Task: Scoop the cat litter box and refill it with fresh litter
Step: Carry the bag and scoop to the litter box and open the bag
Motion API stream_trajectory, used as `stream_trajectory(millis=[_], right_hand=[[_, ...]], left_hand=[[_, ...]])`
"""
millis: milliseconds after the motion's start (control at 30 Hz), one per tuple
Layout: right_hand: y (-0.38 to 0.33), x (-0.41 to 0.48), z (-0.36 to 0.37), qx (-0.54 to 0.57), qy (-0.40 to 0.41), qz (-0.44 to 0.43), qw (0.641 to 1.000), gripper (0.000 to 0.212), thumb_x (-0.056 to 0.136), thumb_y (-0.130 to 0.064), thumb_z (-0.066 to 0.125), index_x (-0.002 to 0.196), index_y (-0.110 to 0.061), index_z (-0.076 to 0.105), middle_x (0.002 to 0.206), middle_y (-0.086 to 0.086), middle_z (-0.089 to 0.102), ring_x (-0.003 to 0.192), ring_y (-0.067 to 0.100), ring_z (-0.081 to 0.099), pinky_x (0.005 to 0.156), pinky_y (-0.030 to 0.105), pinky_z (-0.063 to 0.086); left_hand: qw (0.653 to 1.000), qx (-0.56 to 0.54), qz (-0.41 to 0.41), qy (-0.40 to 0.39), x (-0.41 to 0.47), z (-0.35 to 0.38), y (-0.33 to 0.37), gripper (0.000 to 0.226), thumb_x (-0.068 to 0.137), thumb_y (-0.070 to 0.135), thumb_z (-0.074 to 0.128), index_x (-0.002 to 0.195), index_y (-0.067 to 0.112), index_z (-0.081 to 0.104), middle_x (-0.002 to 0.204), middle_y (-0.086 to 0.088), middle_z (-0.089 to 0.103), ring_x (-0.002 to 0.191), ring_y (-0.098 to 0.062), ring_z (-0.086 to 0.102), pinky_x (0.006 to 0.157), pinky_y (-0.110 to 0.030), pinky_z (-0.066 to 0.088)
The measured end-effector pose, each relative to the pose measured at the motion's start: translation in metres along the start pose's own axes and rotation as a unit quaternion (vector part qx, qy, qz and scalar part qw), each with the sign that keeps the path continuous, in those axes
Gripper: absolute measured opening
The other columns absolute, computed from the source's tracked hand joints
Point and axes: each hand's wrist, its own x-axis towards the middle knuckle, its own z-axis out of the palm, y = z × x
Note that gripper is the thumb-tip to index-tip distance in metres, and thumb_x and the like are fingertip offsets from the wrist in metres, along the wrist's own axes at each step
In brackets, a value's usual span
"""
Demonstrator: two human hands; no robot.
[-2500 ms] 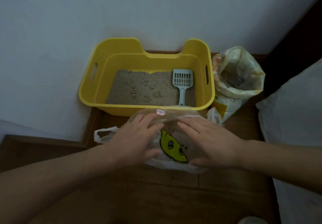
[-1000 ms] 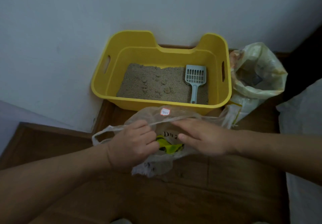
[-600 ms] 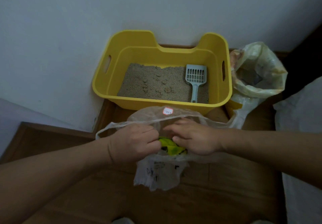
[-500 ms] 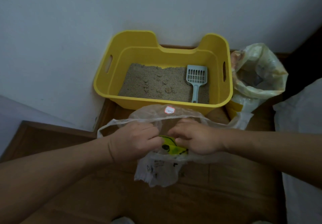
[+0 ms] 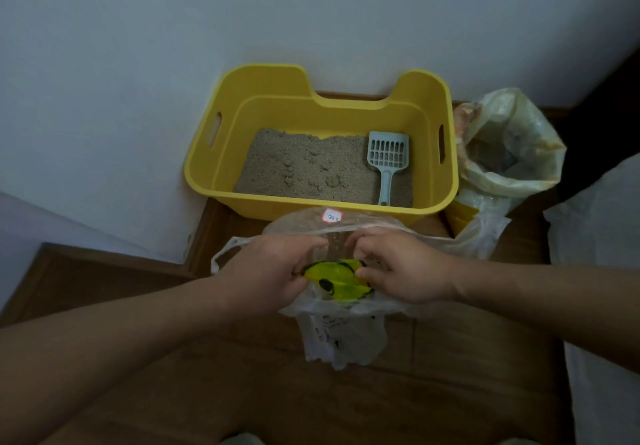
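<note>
White wall [image 5: 173, 46] at the back. Brown wooden floor [image 5: 346, 403] below it, and everything sits on that.

Yellow litter box [image 5: 329, 117] stands pushed up to the wall, with its low notched side facing the wall. It probably lives in this corner. The grey-brown litter [image 5: 304, 171] in it is shallow and lumpy, with several clumps near the middle. Nothing looks scooped out yet.

White cloth or bedding [image 5: 606, 237] lies along the right edge, apart from the work.

A crumpled sack of litter [image 5: 519, 167] sits just right of the box and touches its side. Its mouth is rolled open, likely so it is ready for the refill.

A thin clear plastic bag [image 5: 346, 337] with a yellow print [image 5: 337, 283] is held low over the floor, just in front of the box's near wall. I take it for the waste bag, being worked open close to the box so the clumps have a short way to go.

Left hand [image 5: 266, 271] has its fingers curled and pinches the film beside the yellow print. Right hand [image 5: 405, 268] does the same from the other side, knuckles up. The two hands are close together and look to be teasing the layers apart. The lower end of the bag hangs loose below them.

Pale blue slotted scoop [image 5: 386, 167] lies on the litter at the right side of the box. Its handle points to the near wall, an easy reach for the right hand. It is untouched.

A small white sticker [image 5: 331, 216] sits on the bag's far edge. Its writing is too small to read.
</note>
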Motion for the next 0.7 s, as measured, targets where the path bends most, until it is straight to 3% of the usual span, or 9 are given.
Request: stream_trajectory(millis=[100,167,267,400,467,567,700], right_hand=[[-0.002,-0.003,-0.002,-0.006,0.004,-0.018,1.000,0.017,0.089,-0.028,0.066,0.083,-0.022,0.052,0.115,-0.001,0.060,0.112,0.015,0.052,0.096,0.030,0.040],[-0.004,-0.005,-0.003,-0.019,0.006,-0.036,0.999,0.014,0.089,-0.026,0.066,0.086,-0.016,0.056,0.115,0.002,0.060,0.114,0.017,0.051,0.099,0.033,0.039],[-0.008,-0.007,-0.006,-0.035,0.008,-0.080,0.996,0.013,0.089,-0.025,0.065,0.090,-0.014,0.059,0.118,0.003,0.060,0.121,0.020,0.049,0.105,0.036,0.038],[-0.011,-0.017,-0.005,-0.101,-0.013,-0.140,0.985,0.012,0.089,-0.026,0.062,0.096,-0.017,0.060,0.124,0.007,0.058,0.131,0.026,0.044,0.115,0.046,0.031],[-0.009,-0.024,-0.002,-0.136,-0.038,-0.150,0.979,0.020,0.090,-0.028,0.061,0.106,-0.016,0.061,0.130,0.007,0.055,0.138,0.026,0.036,0.121,0.048,0.020],[-0.007,-0.032,0.002,-0.170,-0.096,-0.130,0.972,0.037,0.094,-0.034,0.055,0.127,-0.019,0.056,0.145,0.003,0.043,0.147,0.021,0.018,0.122,0.039,0.001],[-0.005,-0.039,0.005,-0.195,-0.143,-0.102,0.965,0.041,0.094,-0.039,0.052,0.131,-0.022,0.052,0.148,0.000,0.039,0.150,0.024,0.008,0.121,0.052,0.011]], left_hand=[[0.998,-0.013,-0.025,-0.048,0.003,0.002,0.000,0.034,0.072,0.014,0.068,0.104,0.026,0.068,0.069,0.015,0.047,0.065,-0.006,0.046,0.056,-0.026,0.037],[0.994,-0.042,-0.018,-0.096,0.007,0.003,0.003,0.029,0.073,0.017,0.063,0.100,0.025,0.069,0.084,0.012,0.055,0.080,-0.008,0.054,0.067,-0.034,0.047],[0.984,-0.083,-0.043,-0.154,0.010,0.004,0.005,0.042,0.072,0.014,0.062,0.113,0.022,0.066,0.114,0.007,0.051,0.107,-0.008,0.051,0.091,-0.035,0.047],[0.984,-0.014,-0.048,-0.173,0.005,0.006,0.000,0.072,0.076,0.022,0.059,0.144,0.026,0.038,0.155,0.007,0.021,0.144,-0.013,0.025,0.114,-0.037,0.033],[0.978,0.048,-0.067,-0.191,0.000,0.007,-0.001,0.081,0.082,0.024,0.057,0.153,0.025,0.018,0.161,0.006,0.007,0.148,-0.018,0.016,0.117,-0.039,0.029],[0.966,0.098,-0.089,-0.220,-0.006,0.007,0.002,0.085,0.087,0.029,0.052,0.155,0.028,0.002,0.162,0.003,0.002,0.148,-0.026,0.015,0.116,-0.045,0.030],[0.958,0.085,-0.130,-0.241,-0.012,0.005,0.003,0.073,0.088,0.039,0.056,0.148,0.043,0.015,0.157,0.004,0.012,0.143,-0.027,0.019,0.113,-0.048,0.032]])
